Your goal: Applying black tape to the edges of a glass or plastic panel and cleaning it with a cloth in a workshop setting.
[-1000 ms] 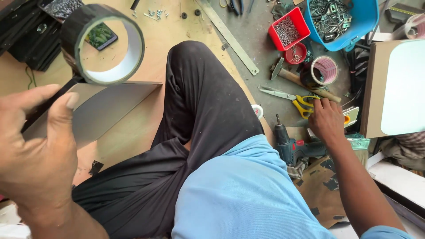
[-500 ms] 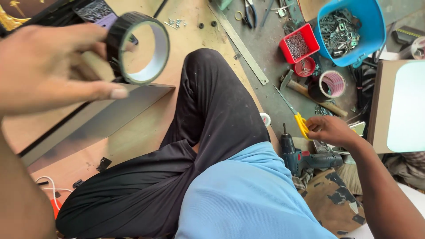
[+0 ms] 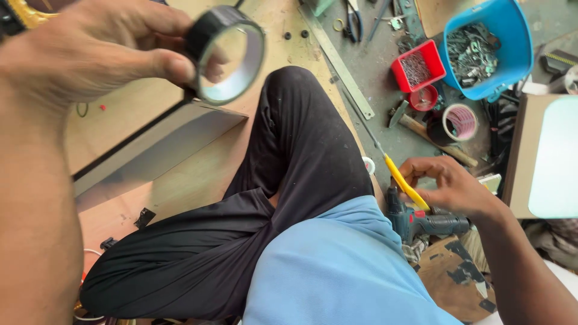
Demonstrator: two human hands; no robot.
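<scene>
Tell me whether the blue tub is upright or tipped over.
Upright: the blue tub stands on the floor with its mouth up, and metal hardware sits inside.

One roll of black tape (image 3: pixel 226 54), one pair of yellow-handled scissors (image 3: pixel 404 183), one blue tub (image 3: pixel 512 51), one red tray (image 3: pixel 418 67), one hammer (image 3: pixel 430 135), one metal ruler (image 3: pixel 337 60), one cordless drill (image 3: pixel 421 221), two hands: left (image 3: pixel 90 54) and right (image 3: pixel 448 186)

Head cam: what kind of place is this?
Likely a small workshop, worked from the floor: red tray of nails, blue tub of metal hardware, cordless drill, hammer lying about.
</scene>
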